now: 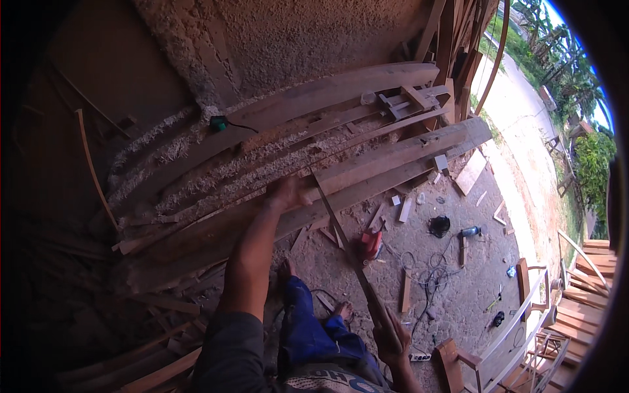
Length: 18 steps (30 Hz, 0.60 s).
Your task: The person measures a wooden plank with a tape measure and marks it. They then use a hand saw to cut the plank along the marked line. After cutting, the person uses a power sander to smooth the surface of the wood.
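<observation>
My right hand [392, 342], low in the picture, is closed round the wider, brownish end of a long tapering handsaw [347, 242]. The saw slants up and left, and its narrow tip crosses a thick wooden beam [386, 159]. Beside that tip, my left hand [288, 194] bears down on the same beam, fingers bent over it; shadow hides part of their grip. My left arm reaches out straight. I cannot tell whether the blade sits in a cut.
Wood shavings cover the planks behind the beam, where a green tool [219, 123] lies. On the floor are a red power tool [371, 245], a blue power tool [470, 232], tangled cable [432, 275] and offcuts. A wooden frame [524, 304] stands at right. My bare feet are below.
</observation>
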Each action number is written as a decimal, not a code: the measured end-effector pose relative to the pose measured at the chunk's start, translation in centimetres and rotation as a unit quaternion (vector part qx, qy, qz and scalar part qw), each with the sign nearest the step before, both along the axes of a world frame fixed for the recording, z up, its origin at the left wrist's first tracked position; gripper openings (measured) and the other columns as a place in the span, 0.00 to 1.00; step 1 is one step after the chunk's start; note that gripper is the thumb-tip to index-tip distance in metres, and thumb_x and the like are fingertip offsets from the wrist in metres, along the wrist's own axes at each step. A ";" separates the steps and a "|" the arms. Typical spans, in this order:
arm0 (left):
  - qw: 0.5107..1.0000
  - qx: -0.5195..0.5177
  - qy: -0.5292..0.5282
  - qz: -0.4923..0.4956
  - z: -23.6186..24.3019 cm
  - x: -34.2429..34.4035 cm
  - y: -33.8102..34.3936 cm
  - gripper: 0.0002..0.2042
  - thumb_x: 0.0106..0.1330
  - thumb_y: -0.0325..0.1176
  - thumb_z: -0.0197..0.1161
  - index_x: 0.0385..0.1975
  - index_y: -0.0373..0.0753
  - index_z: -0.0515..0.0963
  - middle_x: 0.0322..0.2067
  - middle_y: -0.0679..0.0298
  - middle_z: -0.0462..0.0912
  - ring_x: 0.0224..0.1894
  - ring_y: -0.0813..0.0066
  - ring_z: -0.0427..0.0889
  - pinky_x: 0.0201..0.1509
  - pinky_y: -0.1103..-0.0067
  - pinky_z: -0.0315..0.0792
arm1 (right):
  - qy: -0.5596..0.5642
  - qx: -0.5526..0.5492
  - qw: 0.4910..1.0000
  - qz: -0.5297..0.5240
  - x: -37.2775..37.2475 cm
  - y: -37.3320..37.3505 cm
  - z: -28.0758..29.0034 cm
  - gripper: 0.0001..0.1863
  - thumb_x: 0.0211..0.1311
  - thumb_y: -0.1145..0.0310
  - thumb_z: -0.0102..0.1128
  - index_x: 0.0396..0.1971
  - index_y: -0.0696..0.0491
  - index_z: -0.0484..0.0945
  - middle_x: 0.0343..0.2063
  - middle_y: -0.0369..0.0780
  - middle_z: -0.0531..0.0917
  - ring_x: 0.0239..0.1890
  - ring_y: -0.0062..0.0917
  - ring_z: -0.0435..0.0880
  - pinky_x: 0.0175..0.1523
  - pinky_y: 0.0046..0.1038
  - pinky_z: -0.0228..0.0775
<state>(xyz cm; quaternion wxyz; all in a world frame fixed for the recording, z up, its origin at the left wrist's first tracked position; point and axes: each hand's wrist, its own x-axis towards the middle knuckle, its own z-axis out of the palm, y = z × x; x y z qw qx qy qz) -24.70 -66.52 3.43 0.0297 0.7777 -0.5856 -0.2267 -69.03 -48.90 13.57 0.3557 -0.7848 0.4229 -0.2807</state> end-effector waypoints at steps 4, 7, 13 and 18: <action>0.997 -0.059 -0.039 0.032 -2.4 -2.0 2.0 0.47 0.40 0.60 0.80 0.59 0.37 0.75 0.57 0.48 0.80 0.60 0.48 0.79 0.62 0.60 0.75 | -0.052 -0.008 0.999 -0.009 9.1 -6.3 -1.1 0.30 0.60 0.72 0.67 0.64 0.53 0.74 0.48 0.50 0.86 0.50 0.37 0.88 0.50 0.33 0.81; 0.998 -0.049 -0.013 0.040 0.1 -4.1 0.0 0.47 0.42 0.58 0.80 0.61 0.36 0.73 0.56 0.47 0.80 0.59 0.47 0.79 0.62 0.60 0.75 | -0.123 -0.020 0.992 0.014 17.5 -16.1 -4.5 0.30 0.61 0.72 0.65 0.65 0.54 0.72 0.42 0.53 0.85 0.40 0.42 0.89 0.41 0.36 0.78; 0.999 0.047 0.006 -0.014 -1.2 0.6 -0.1 0.44 0.48 0.53 0.78 0.62 0.33 0.70 0.57 0.46 0.79 0.59 0.46 0.79 0.62 0.60 0.75 | -0.008 -0.014 1.000 0.026 5.3 -3.7 -1.1 0.30 0.61 0.71 0.67 0.65 0.57 0.72 0.51 0.49 0.85 0.48 0.36 0.89 0.51 0.31 0.80; 0.984 -0.142 0.081 0.074 -7.6 2.3 0.9 0.44 0.45 0.56 0.79 0.60 0.34 0.73 0.55 0.46 0.81 0.57 0.47 0.81 0.60 0.61 0.77 | 0.004 -0.020 0.999 0.036 4.3 -2.2 -0.3 0.30 0.62 0.71 0.66 0.65 0.56 0.72 0.52 0.49 0.85 0.50 0.37 0.89 0.52 0.33 0.81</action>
